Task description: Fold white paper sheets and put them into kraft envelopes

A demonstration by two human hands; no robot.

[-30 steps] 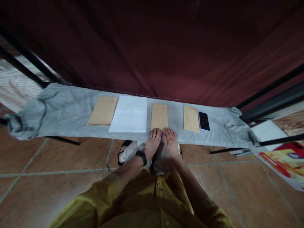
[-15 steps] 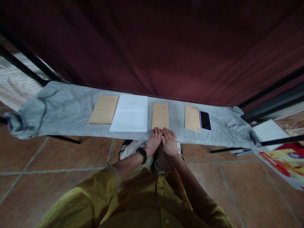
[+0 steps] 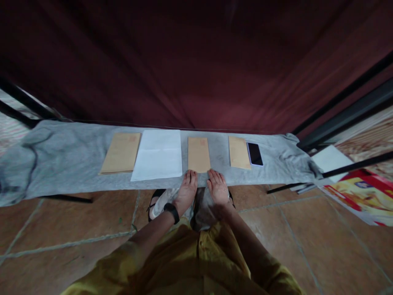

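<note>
Middle envelope (image 3: 199, 155): probably light, bendable; hold side edges.
Left hand (image 3: 186, 191): rests flat, pinches nothing.
Right hand (image 3: 219, 190): same.

The left hand (image 3: 187, 191) and right hand (image 3: 218, 190) are resting by the middle envelope (image 3: 199, 155), perhaps touching its near corners.

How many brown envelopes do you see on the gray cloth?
3: the left envelope beside the white paper, the middle envelope near the left hand and right hand, and the right envelope by the phone. More may be hidden underneath.
</note>
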